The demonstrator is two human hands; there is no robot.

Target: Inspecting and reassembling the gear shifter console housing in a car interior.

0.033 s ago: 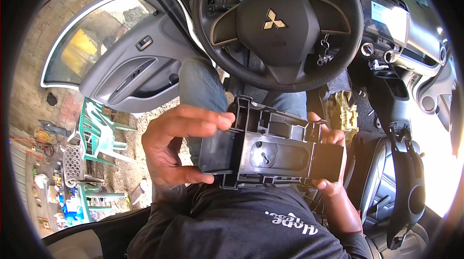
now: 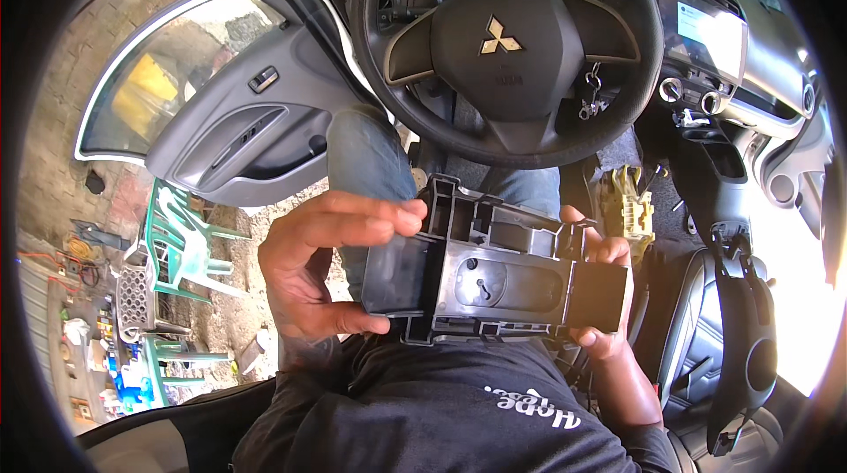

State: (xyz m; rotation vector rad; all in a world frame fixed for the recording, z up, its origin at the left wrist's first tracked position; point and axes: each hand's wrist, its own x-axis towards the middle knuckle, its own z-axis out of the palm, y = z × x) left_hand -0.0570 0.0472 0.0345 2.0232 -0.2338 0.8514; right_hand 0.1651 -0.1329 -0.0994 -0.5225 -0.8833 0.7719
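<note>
Above my lap, in front of my dark shirt, I hold a black moulded plastic car interior part (image 2: 454, 283). It is long and boxy, with ribbed walls, several open compartments and an oblong recess along its middle. My left hand (image 2: 304, 266) is closed on its left end, fingers along the far side and thumb at the near corner. Around the right end curls my right hand (image 2: 609, 347), its thumb on the near side and fingertips showing at the far side. The part hides some of both hands.
The steering wheel (image 2: 503, 151) stands just beyond the part, keys hanging beside it. At right are a yellowish bracket (image 2: 628, 208), a long black console piece (image 2: 745, 332) and the black passenger seat (image 2: 697, 323). The open car door (image 2: 238, 138) is at left, with green plastic chairs (image 2: 181, 244) outside.
</note>
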